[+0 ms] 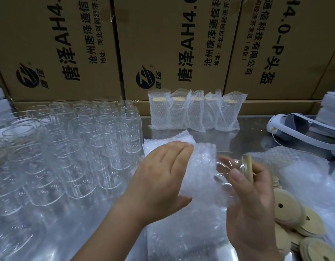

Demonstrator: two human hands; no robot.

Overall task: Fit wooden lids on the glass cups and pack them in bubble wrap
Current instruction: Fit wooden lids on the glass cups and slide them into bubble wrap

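One head-worn, wide-angle camera is looking forward and down across the desk [247,136] from the person's own standpoint. It is sitting very near the left hand [159,178] and right hand [251,204], which are filling the lower centre. The glass cups [68,138] are spreading to the left, the wooden lids [294,213] are lying at the lower right, and the cardboard boxes [172,44] are closing off the far edge, bowed by the lens.
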